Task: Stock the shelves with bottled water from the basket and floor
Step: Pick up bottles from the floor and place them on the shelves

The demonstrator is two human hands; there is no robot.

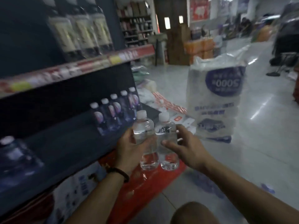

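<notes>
Two clear water bottles with white caps stand upright side by side in front of me. My left hand (129, 146) grips the left bottle (145, 139) round its middle. My right hand (186, 144) holds the right bottle (167, 143), thumb in front and fingers behind it. Both bottles hang just off the front edge of the dark middle shelf (68, 143). A row of several purple-labelled water bottles (113, 110) stands on that shelf, to the left of my hands.
The upper shelf (77, 68) carries large bottles with pale labels (80, 33). A big blue jug (14, 157) sits at the shelf's left. A tall wrapped stack of packs (215, 102) stands on the floor to the right. A red basket (145, 183) lies below my hands.
</notes>
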